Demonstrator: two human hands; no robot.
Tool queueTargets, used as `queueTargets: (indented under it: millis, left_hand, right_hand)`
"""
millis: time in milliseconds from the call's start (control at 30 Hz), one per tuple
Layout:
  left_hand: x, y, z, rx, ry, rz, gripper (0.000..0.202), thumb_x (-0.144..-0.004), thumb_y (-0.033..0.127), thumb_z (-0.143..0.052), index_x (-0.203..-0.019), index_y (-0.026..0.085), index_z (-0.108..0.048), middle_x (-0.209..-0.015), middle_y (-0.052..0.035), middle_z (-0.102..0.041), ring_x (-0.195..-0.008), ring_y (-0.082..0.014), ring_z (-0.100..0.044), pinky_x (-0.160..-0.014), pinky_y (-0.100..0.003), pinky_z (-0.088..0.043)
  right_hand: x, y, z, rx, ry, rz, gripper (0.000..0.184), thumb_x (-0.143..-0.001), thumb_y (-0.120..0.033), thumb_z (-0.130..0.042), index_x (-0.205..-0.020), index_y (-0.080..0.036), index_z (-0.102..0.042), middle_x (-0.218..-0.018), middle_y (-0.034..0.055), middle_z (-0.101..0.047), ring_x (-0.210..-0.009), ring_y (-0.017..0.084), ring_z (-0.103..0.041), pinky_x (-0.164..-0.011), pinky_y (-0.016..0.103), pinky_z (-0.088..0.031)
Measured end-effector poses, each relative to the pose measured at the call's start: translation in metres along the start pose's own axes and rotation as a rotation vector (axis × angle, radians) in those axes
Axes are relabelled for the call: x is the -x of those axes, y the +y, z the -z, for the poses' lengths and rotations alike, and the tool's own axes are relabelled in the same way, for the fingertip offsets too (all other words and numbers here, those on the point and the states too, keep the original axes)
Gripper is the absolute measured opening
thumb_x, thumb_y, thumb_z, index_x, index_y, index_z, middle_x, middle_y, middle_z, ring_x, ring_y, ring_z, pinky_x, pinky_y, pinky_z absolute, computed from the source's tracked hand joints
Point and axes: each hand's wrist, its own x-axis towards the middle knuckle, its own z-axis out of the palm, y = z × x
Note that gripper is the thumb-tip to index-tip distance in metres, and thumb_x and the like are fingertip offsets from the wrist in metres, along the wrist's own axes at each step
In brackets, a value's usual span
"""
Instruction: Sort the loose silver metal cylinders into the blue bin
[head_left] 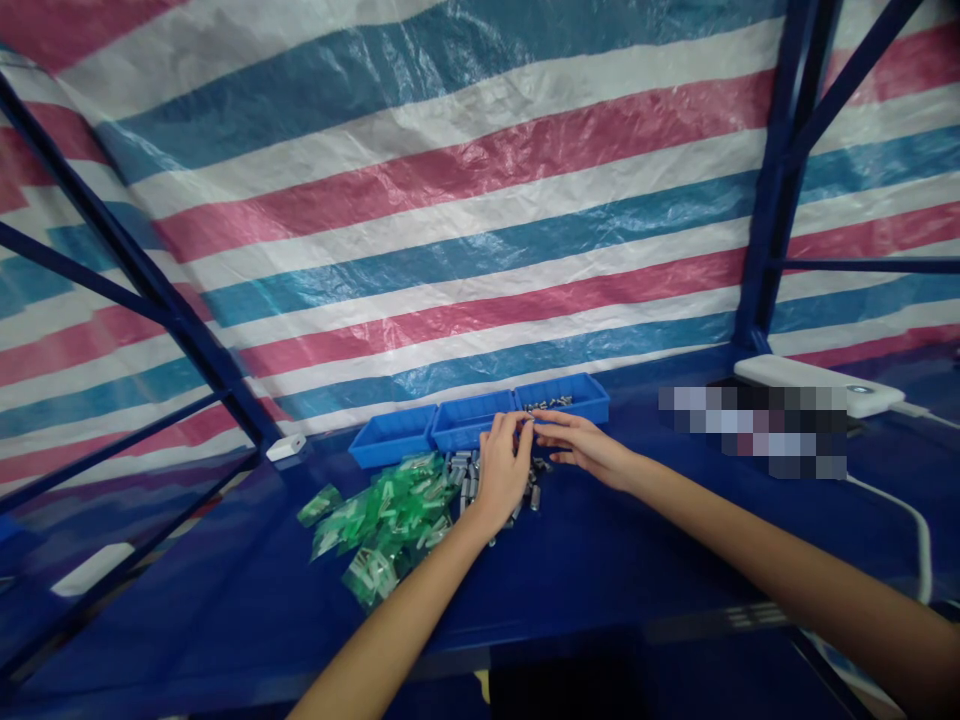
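Note:
My left hand [504, 468] is over a heap of small grey metal cylinders [463, 478], its thumb and fingers pinched together. Just to its right, my right hand [589, 448] reaches in with bent fingers, thumb and forefinger closed near the left fingertips. Whatever the fingertips hold is too small to make out. Left of the hands lies a pile of small clear-and-green plastic packets [401, 508]. Behind the hands stand a left blue bin [394, 437], a middle blue bin [469, 412] and a right blue bin [600, 405] containing small metal parts [551, 404].
A white power bank [817, 385] with a white cable [919, 530] lies on the right, beside a blurred-out patch. At the back left sits a small white box-shaped adapter [286, 447]. Blue metal posts [772, 200] and a striped plastic sheet [465, 240] bound the blue tabletop [600, 570].

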Motion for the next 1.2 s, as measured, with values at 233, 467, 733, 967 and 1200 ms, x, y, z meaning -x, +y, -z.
queueTargets:
  millis: [233, 467, 733, 967, 1200]
  left_hand:
    - [0.001, -0.001, -0.001, 0.030, 0.048, -0.023, 0.023, -0.093, 0.033, -0.034, -0.100, 0.023, -0.053, -0.098, -0.0011, -0.056, -0.088, -0.0142, -0.052, -0.083, -0.030, -0.035]
    - [0.001, 0.000, -0.002, 0.012, 0.082, -0.013, 0.019, -0.091, 0.031, -0.037, -0.094, 0.021, -0.053, -0.095, -0.0023, -0.056, -0.087, -0.0154, -0.053, -0.081, -0.031, -0.036]
    - [0.001, 0.000, -0.001, -0.100, 0.053, -0.027, 0.013, -0.089, 0.028, -0.040, -0.089, 0.020, -0.050, -0.093, -0.0023, -0.055, -0.088, -0.0161, -0.052, -0.081, -0.032, -0.035]
    - [0.002, -0.004, -0.005, -0.229, -0.050, -0.013, 0.018, -0.088, 0.034, -0.041, -0.097, 0.022, -0.051, -0.098, -0.0033, -0.056, -0.098, -0.0199, -0.050, -0.085, -0.036, -0.032]
    - [0.006, -0.011, -0.010, -0.333, -0.245, 0.015, 0.024, -0.081, 0.037, -0.050, -0.097, 0.021, -0.058, -0.099, -0.0069, -0.056, -0.099, -0.0252, -0.048, -0.087, -0.043, -0.034]
  right_hand:
    - [0.002, 0.000, -0.001, -0.003, -0.058, 0.024, 0.034, -0.076, -0.028, -0.065, -0.110, -0.025, -0.063, -0.100, 0.0044, -0.067, -0.086, 0.012, -0.060, -0.062, 0.017, -0.046]
    - [0.003, -0.002, -0.003, 0.027, 0.009, 0.026, 0.031, -0.074, -0.029, -0.066, -0.105, -0.025, -0.067, -0.102, 0.0044, -0.066, -0.086, 0.012, -0.059, -0.061, 0.018, -0.045]
    - [0.001, 0.001, -0.001, 0.098, 0.110, 0.071, 0.027, -0.071, -0.031, -0.067, -0.096, -0.025, -0.070, -0.103, 0.0034, -0.067, -0.088, 0.014, -0.059, -0.059, 0.018, -0.044]
    - [-0.004, 0.007, 0.003, 0.214, 0.180, 0.168, 0.029, -0.069, -0.038, -0.068, -0.091, -0.020, -0.071, -0.095, 0.0047, -0.069, -0.074, 0.012, -0.059, -0.053, 0.018, -0.044]
    - [-0.008, 0.004, 0.006, 0.151, 0.336, 0.157, 0.024, -0.068, -0.037, -0.068, -0.079, -0.016, -0.071, -0.082, 0.0065, -0.069, -0.063, 0.011, -0.057, -0.049, 0.018, -0.045]
